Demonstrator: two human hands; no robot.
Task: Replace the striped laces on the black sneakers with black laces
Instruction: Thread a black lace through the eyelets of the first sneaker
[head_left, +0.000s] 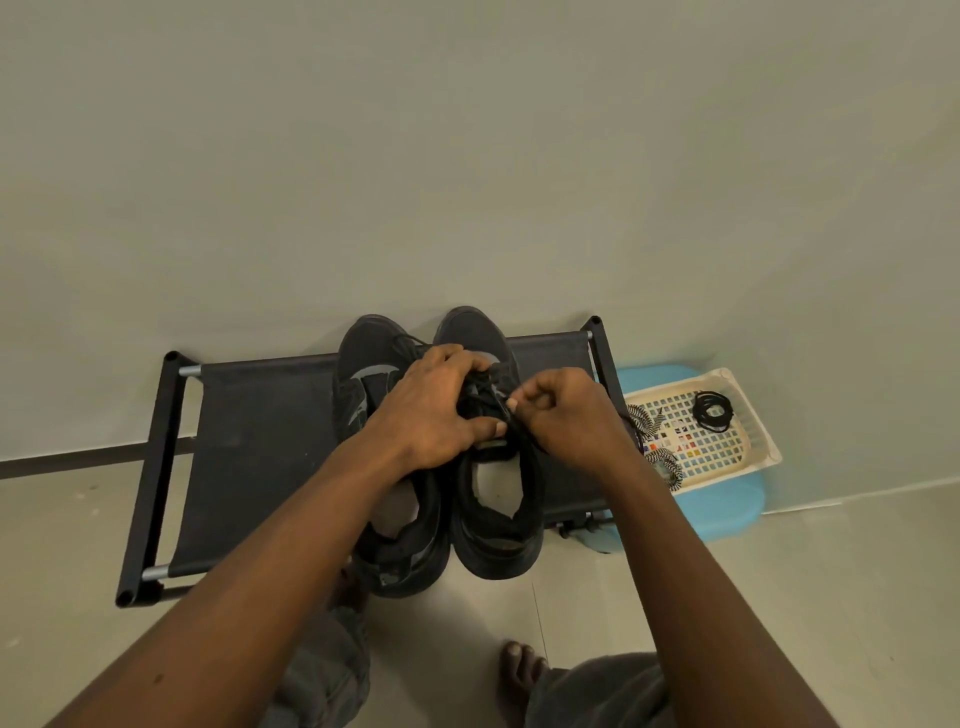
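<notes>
Head view: looking down past two bare forearms at a low black shoe rack (260, 457) standing on the floor against a pale wall.
Sneakers: two black sneakers stand side by side on the rack's fabric top, toes to the wall and heels hanging over its front edge.
Inner sneaker (363, 364): nearer the rack's middle, and no hand is on it.
Outer sneaker (498, 540): nearer the rack's right end; both hands work at its lacing.
Left hand (431, 410): fingers curled over the outer sneaker's tongue and eyelets, thumb stretched out, probably to steady the upper.
Right hand (566, 415): closed narrow, fingertips pinching a black lace (524, 434) just above the shoe's opening, apparently feeding or tightening it.
Basket (724, 449): a cream lattice tray just beyond the rack's right end, on a blue stool (727, 514) and close enough to reach.
Striped laces (660, 462): black-and-white, draped over the basket edge nearest the rack.
Spare black lace (701, 415): coiled in the basket's far corner, away from the rack, probably kept for the inner sneaker.
Stage: a judgement only. Relacing of the outer sneaker looks under way; the eyelets are hidden by the hands.
Foot (519, 670): bare, on the floor in front of the rack.
</notes>
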